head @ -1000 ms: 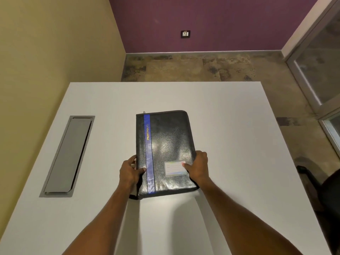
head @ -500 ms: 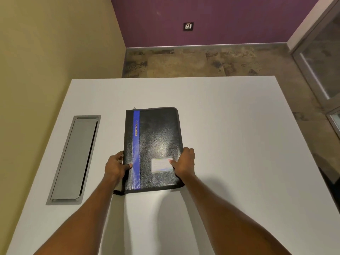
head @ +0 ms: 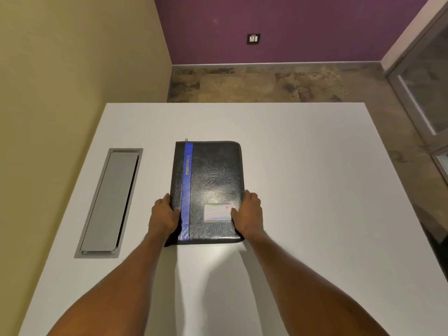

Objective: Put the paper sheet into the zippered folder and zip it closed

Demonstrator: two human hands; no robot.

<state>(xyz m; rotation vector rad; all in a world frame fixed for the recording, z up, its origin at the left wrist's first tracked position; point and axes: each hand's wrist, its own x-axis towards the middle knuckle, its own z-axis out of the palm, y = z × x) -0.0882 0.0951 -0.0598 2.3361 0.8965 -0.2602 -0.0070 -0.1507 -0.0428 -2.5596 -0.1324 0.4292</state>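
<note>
A black zippered folder with a blue stripe, the word PORTFOLIO and a small label pocket lies closed and flat on the white table. Its zipper pull sticks out at the far left corner. My left hand grips the folder's near left edge, thumb on the cover. My right hand grips the near right edge, thumb beside the label. No paper sheet is visible anywhere.
A grey metal cable hatch is set into the table on the left, close to the yellow wall. Beyond the table's far edge lie a stone floor and a purple wall with a socket. A glass door frame stands at right.
The folder has straightened so that its long side runs squarely away from me. Both hands kept their hold on its near edges. My head view shifted a little.
</note>
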